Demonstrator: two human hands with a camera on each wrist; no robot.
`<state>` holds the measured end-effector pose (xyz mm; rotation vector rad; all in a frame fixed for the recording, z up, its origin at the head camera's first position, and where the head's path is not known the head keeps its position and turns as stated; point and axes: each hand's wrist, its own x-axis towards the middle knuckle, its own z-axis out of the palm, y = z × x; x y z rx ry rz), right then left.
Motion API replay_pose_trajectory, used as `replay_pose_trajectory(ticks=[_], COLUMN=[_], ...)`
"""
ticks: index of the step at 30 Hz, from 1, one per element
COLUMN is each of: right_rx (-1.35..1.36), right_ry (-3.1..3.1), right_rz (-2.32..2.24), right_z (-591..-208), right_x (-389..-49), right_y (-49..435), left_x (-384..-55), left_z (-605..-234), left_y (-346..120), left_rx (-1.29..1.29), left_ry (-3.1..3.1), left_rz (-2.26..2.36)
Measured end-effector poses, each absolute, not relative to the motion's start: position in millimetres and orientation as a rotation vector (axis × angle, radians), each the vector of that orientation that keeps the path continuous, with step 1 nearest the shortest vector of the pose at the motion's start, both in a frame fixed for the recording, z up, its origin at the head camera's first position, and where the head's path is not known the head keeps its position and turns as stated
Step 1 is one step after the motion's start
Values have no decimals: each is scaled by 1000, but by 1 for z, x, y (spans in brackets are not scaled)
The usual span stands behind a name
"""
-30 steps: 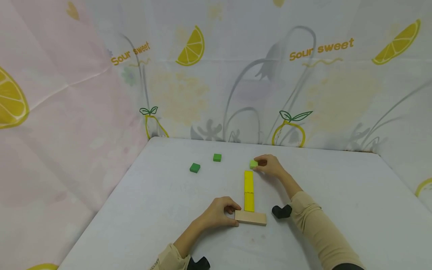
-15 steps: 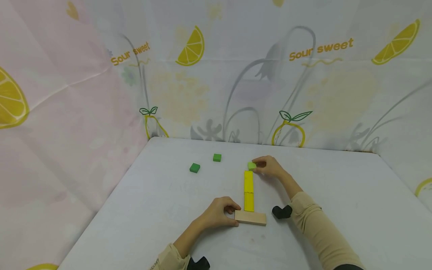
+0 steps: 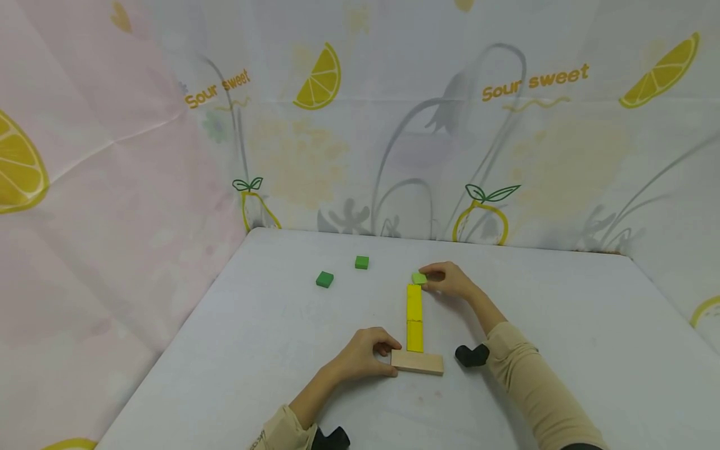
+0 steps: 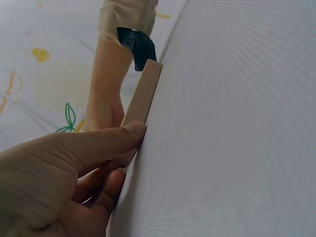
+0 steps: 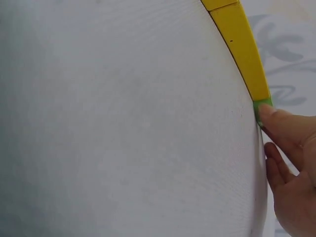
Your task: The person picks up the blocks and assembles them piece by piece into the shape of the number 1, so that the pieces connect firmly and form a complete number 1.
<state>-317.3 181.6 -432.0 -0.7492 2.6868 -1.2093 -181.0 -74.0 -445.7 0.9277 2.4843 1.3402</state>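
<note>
A plain wooden block (image 3: 417, 362) lies crosswise on the table, and my left hand (image 3: 362, 355) pinches its left end between thumb and fingers. In the left wrist view that wooden block (image 4: 143, 94) runs away from the thumb along the tabletop. Two yellow blocks (image 3: 414, 317) lie end to end in a line from the wooden block's far side. My right hand (image 3: 448, 279) pinches a small light green block (image 3: 419, 278) at the far end of that line. In the right wrist view the green block (image 5: 263, 103) touches the yellow block (image 5: 239, 47).
Two darker green blocks lie farther left, one green block (image 3: 362, 262) toward the back and another green block (image 3: 324, 279) nearer. A printed cloth (image 3: 360, 125) hangs behind the white table (image 3: 225, 350) and along its sides.
My right hand has shifted slightly left and nearer, bringing the light green block to the end of the yellow line. My left hand keeps its place on the wooden block.
</note>
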Motion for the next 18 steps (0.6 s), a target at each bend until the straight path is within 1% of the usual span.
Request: replay_pose_trajectory(ticks=[18], right_rx=[-804], right_ry=[2607], right_rz=[-1317], right_z=[-438], right_x=[-320], right_y=[185], left_x=[-181], left_z=[-445], left_y=[-74], left_rx=[924], left_ry=[2482], left_rz=[1344])
